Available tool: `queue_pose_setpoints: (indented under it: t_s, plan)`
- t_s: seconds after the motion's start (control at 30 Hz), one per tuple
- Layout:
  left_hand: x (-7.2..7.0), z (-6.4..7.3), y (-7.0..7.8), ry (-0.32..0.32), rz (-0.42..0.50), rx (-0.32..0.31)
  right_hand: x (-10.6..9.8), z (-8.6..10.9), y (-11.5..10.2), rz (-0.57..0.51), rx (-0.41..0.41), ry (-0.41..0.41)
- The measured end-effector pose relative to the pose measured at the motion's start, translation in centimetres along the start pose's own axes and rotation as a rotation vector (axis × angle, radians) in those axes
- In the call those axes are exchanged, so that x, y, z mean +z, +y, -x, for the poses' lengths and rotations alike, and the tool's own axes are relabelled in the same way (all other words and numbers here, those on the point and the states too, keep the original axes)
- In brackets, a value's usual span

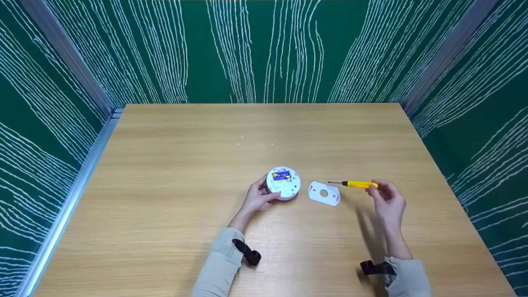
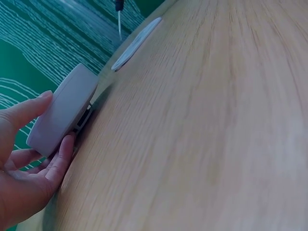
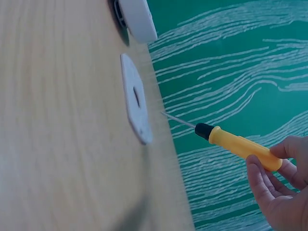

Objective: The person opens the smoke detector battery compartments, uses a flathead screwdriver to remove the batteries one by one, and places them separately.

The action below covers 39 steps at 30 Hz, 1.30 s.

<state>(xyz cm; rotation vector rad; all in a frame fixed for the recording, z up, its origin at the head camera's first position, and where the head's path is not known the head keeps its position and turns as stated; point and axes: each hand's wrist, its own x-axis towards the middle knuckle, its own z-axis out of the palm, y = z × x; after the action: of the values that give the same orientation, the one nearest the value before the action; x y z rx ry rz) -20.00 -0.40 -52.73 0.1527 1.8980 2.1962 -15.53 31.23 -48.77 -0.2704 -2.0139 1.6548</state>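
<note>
My left hand (image 1: 256,198) grips a round white device (image 1: 290,187) by its left edge, thumb on the near rim. The device looks like a smoke alarm, and a purple-and-yellow battery (image 1: 281,175) shows in its upturned face. The left wrist view shows fingers under the device (image 2: 65,108), which is tilted close above the table. My right hand (image 1: 390,202) pinches a screwdriver (image 1: 358,184) by the end of its yellow handle. Its thin metal shaft points left, above a flat white plate (image 1: 333,199) with a round central hole. The plate lies on the table between the hands.
The wooden table (image 1: 173,173) carries a few tiny white specks (image 1: 272,144) beyond the device. Green walls with white wavy lines (image 1: 288,49) stand at the back and both sides. A metal rail (image 1: 70,198) runs along the left edge.
</note>
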Motion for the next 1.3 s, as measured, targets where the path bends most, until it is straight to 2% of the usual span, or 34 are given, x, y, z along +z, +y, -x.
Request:
queue_pose_setpoints:
  t_s: [0.07,0.17,0.23,0.4,0.47,0.53,0.73,0.8,0.93,1.03,1.07,1.13,1.17,1.3]
  plan:
    - [0.1,0.2,0.2,0.005,-0.005,0.002,0.2,-0.1,0.0,-0.066,-0.026,-0.029]
    - [0.1,0.3,0.4,0.016,-0.016,-0.011,0.3,-0.7,1.1,-0.072,-0.054,-0.085]
    - [0.2,0.3,0.5,0.025,-0.029,-0.025,0.1,-1.9,3.8,-0.116,-0.081,-0.128]
    - [0.2,0.2,0.4,0.044,-0.056,-0.037,0.4,-4.7,10.2,-0.044,-0.168,-0.152]
    - [0.2,0.0,0.2,0.048,-0.054,-0.037,0.9,-5.2,11.2,0.018,-0.204,-0.139]
    - [0.0,-0.4,-0.3,0.048,-0.042,-0.045,1.4,-5.6,11.6,0.016,-0.22,-0.145]
    - [-0.1,-1.3,-1.8,0.087,-0.037,-0.073,3.1,-5.9,11.0,-0.004,-0.214,-0.173]
    - [0.0,-1.3,-1.9,0.105,-0.048,-0.07,3.8,-5.7,10.0,-0.042,-0.21,-0.197]
    - [0.2,-1.3,-2.0,0.118,-0.066,-0.04,5.2,-3.2,3.0,-0.225,-0.222,-0.249]
    - [0.3,-1.3,-2.0,0.118,-0.074,-0.021,6.2,-1.2,-2.4,-0.231,-0.231,-0.239]
    - [0.3,-1.3,-2.0,0.118,-0.077,-0.019,6.4,-1.4,-2.2,-0.178,-0.229,-0.223]
    - [0.3,-1.3,-2.0,0.117,-0.076,-0.013,6.8,-1.0,-3.3,-0.132,-0.207,-0.218]
    - [0.3,-1.3,-2.0,0.116,-0.072,-0.013,7.1,-1.7,-1.7,-0.169,-0.191,-0.238]
    - [0.3,-1.2,-1.7,0.108,-0.037,-0.026,7.5,-3.2,1.5,-0.228,-0.166,-0.271]
